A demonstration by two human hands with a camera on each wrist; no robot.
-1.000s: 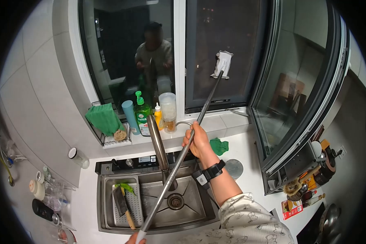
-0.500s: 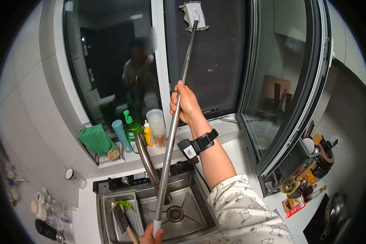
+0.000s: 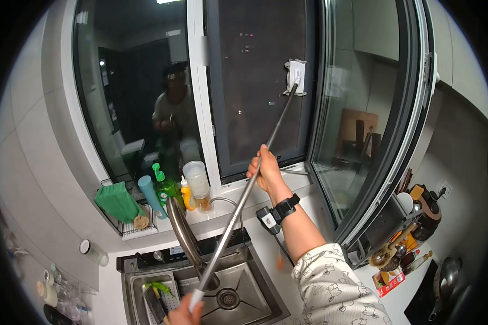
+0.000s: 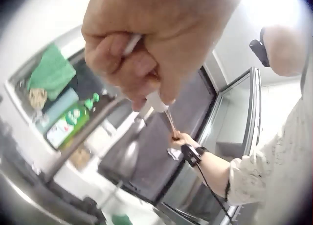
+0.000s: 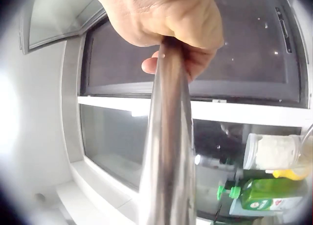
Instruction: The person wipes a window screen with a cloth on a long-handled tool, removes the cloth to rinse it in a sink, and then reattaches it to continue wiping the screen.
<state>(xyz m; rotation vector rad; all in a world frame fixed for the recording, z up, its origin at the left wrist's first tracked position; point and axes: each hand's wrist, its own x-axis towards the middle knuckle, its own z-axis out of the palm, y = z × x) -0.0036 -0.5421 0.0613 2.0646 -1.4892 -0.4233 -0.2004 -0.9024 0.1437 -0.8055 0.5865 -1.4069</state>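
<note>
A flat mop with a long metal pole (image 3: pixel 233 219) slants up from the sink to the window. Its white head (image 3: pixel 296 76), with a grey cloth showing round the edges, lies over the right part of the dark window panel (image 3: pixel 249 124). My right hand (image 3: pixel 267 172) grips the pole partway up, fingers wrapped round it in the right wrist view. Low in the head view, my left hand (image 3: pixel 185 313) holds the white grip (image 3: pixel 197 299) at the pole's bottom end. The left wrist view shows that hand's fingers (image 4: pixel 117 53) curled round the grip.
An open window sash (image 3: pixel 358 124) stands to the right. The faucet (image 3: pixel 183 230) rises beside the pole over the sink (image 3: pixel 249 276). On the sill are a green soap bottle (image 3: pixel 167 189), a yellow bottle (image 3: pixel 187 194), a clear container (image 3: pixel 198 181) and a green cloth (image 3: pixel 115 201).
The mop head went up and left across the panel, then came down and right to the panel's right side. My right hand moved with the pole; both hands kept their hold.
</note>
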